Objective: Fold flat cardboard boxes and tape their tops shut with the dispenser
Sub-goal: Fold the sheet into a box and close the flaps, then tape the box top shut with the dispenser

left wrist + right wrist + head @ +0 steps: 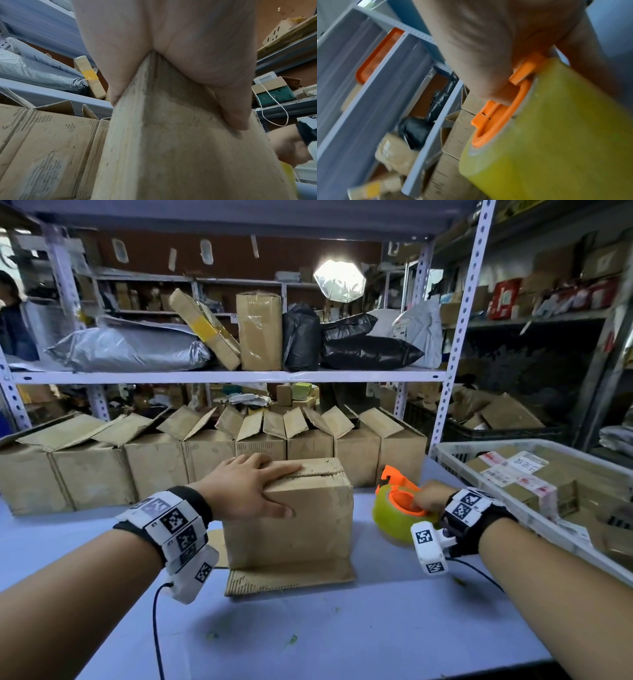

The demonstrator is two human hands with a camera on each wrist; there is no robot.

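My left hand (245, 489) lies flat, fingers spread, on the brown cardboard box (301, 529) at frame centre, while my right hand (432, 497) grips the orange tape dispenser (399, 494).

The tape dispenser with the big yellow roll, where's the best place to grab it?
Best by the orange core in the middle of the tape dispenser, coming down from above. The roll lies on its side on the table, so the hole faces up, and fingers can hook into it. The right hand is doing just that, while the left hand presses the box flaps closed.
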